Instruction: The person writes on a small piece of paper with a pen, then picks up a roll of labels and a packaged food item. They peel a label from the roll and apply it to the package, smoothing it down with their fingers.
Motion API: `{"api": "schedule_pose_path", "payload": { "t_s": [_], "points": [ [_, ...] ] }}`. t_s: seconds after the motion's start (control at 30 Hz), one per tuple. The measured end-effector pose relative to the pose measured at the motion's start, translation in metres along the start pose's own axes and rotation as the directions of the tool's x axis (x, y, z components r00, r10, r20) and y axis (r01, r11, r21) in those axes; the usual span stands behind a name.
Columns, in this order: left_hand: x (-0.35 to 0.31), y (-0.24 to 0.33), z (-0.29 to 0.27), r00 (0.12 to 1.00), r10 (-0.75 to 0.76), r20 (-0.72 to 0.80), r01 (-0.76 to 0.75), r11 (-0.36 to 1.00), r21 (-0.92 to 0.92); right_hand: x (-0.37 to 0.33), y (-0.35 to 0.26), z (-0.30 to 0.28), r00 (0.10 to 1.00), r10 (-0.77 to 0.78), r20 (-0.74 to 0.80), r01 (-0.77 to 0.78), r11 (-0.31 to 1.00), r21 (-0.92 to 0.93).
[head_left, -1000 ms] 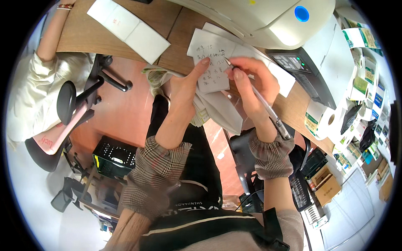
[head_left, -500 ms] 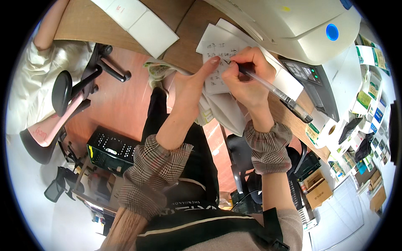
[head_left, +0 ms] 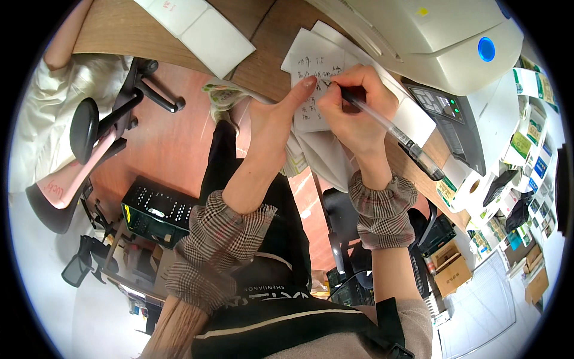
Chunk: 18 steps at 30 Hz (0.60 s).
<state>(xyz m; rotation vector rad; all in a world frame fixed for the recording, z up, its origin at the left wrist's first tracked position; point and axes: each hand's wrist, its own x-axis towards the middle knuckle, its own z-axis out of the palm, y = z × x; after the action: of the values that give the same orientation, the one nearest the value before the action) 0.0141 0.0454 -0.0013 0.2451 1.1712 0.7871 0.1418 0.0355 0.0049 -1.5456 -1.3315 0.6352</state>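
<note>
In my right hand [head_left: 359, 110] I hold a clear-barrelled pen [head_left: 394, 131] with a dark grip, its tip down on a white paper [head_left: 309, 121] that bears handwritten lines. The thumb of my left hand [head_left: 272, 122] presses on the paper's left part. The other left fingers are hidden below the edge, so the paper looks pinched between them and the thumb. Other white sheets [head_left: 320, 37] lie under and beside the written one. Below my hands, a crumpled white and green plastic bag [head_left: 320, 152] hangs at the table edge.
A beige machine [head_left: 418, 36] with a blue button stands at the far right, beside a dark keypad panel [head_left: 435, 100]. Blank white labels [head_left: 218, 42] lie at the far left of the wooden table [head_left: 119, 27]. A person in a white shirt [head_left: 72, 107] sits at left. A black crate [head_left: 156, 209] stands on the floor.
The pen tip has shifted slightly left and up on the paper, and the right hand has moved a little with it. My left hand stays on the paper.
</note>
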Motion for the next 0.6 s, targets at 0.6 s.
{"api": "schedule_pose_path", "payload": {
  "t_s": [0.6],
  "points": [
    [-0.0005,-0.0016,0.0011,1.000,-0.008,0.000,0.008,1.000,-0.019,0.0009,0.0024,-0.0017,0.999,-0.053,-0.013,0.052,0.998,-0.021]
  ]
}}
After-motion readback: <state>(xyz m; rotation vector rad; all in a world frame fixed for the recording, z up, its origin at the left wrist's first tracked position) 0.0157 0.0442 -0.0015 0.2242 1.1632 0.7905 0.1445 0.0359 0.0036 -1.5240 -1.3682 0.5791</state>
